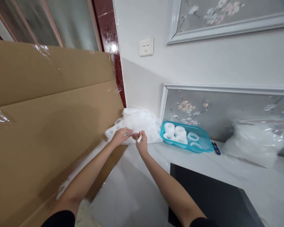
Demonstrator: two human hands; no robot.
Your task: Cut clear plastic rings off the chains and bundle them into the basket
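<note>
My left hand and my right hand meet in front of a heap of white, soft-looking pieces. My right fingers are closed around a small white strip, one end sticking out toward me. The left fingers are pressed together, their tips close to the right fingertips. Something small and pale shows between the left thumb and fingers, too small to name. Just right of the heap, a teal plastic basket holds several thick white rings and a few thinner translucent rings.
Dark blue snips lie beside the basket, with a clear bag of white pieces farther right. A black mat covers part of the pale tabletop. Tall cardboard rises at left; framed floral panels line the wall.
</note>
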